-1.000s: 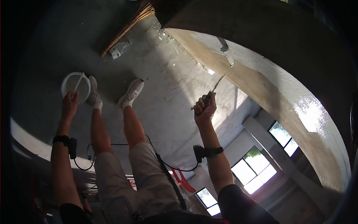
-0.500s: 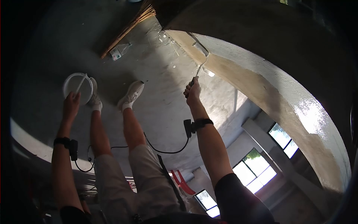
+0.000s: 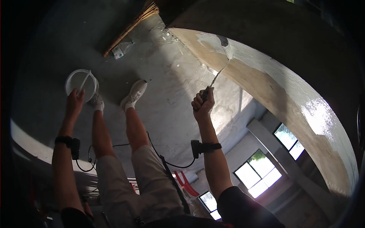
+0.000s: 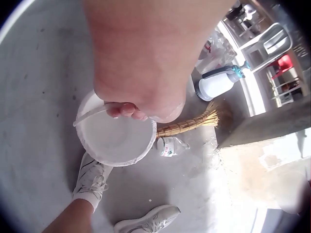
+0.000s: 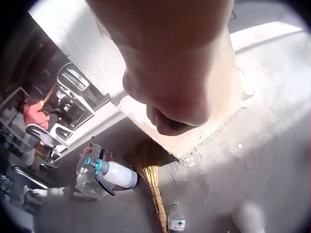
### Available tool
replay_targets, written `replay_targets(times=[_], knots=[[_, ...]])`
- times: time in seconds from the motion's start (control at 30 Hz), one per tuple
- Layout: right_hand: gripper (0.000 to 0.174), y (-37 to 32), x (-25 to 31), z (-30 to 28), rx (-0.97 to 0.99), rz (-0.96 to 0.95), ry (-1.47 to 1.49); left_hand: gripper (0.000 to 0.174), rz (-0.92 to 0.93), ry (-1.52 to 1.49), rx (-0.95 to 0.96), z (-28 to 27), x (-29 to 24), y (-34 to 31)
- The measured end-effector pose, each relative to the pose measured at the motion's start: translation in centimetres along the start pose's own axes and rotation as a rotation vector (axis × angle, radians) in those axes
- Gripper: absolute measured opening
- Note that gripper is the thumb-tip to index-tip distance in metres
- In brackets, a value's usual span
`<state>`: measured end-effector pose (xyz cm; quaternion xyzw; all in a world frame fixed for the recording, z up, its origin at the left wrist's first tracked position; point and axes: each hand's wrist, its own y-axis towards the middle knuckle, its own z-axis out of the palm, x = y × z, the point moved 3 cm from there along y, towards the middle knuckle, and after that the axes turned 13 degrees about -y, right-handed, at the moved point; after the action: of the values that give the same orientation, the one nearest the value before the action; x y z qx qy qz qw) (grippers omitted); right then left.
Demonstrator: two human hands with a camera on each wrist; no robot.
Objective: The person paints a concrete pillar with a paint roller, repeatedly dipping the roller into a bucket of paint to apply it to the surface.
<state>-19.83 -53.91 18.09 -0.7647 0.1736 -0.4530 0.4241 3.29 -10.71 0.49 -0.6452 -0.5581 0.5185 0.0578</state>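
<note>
My right hand (image 3: 204,105) grips the dark handle of a paint roller (image 3: 227,49). Its roller head is against the low wall (image 3: 281,108), where a wet, whitish band runs above a bare tan strip. In the right wrist view the same hand (image 5: 180,109) hides the roller. Low on the other side, my left hand (image 3: 75,103) holds a white bucket (image 3: 81,71) by its pale strap handle (image 3: 84,79). The left wrist view has curled fingers (image 4: 127,110) around that handle at the rim, with whitish contents inside the bucket.
A straw broom (image 3: 131,28) and a clear plastic bottle (image 3: 118,52) lie on the concrete floor near the wall's far corner. Beyond stands a white pump sprayer (image 4: 216,87). A person in red (image 5: 36,115) is by some chairs. A cable (image 3: 178,166) hangs between my wrists.
The roller went along the wall toward the far corner, then came partway back to the right. My right arm moved with it. The left hand and bucket shifted only slightly.
</note>
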Motion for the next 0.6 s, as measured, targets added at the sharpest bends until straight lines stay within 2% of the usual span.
replay_targets(times=[0.1, 0.2, 0.33, 0.4, 0.6], knots=[[0.051, -0.4, 0.7, -1.6, 0.006, -0.008, -0.025, 0.044, 0.066, -0.011, -0.037, -0.3, 0.1, 0.6], [0.051, 1.4, -0.2, -1.2, 0.015, 0.02, -0.063, 0.045, 0.018, -0.03, 0.03, -0.3, 0.8, 1.1], [0.051, 6.2, -2.3, 1.5, 0.052, 0.044, -0.093, 0.046, 0.032, 0.031, 0.003, -0.5, 0.6, 0.4], [0.05, 8.4, -3.1, 3.3, 0.01, 0.165, -0.102, 0.047, 0.026, 0.03, 0.001, -0.8, -0.3, 0.6], [0.05, 7.3, -3.5, 6.1, 0.029, 0.127, -0.024, 0.05, -0.005, 0.031, 0.058, -1.4, -0.8, -0.1]])
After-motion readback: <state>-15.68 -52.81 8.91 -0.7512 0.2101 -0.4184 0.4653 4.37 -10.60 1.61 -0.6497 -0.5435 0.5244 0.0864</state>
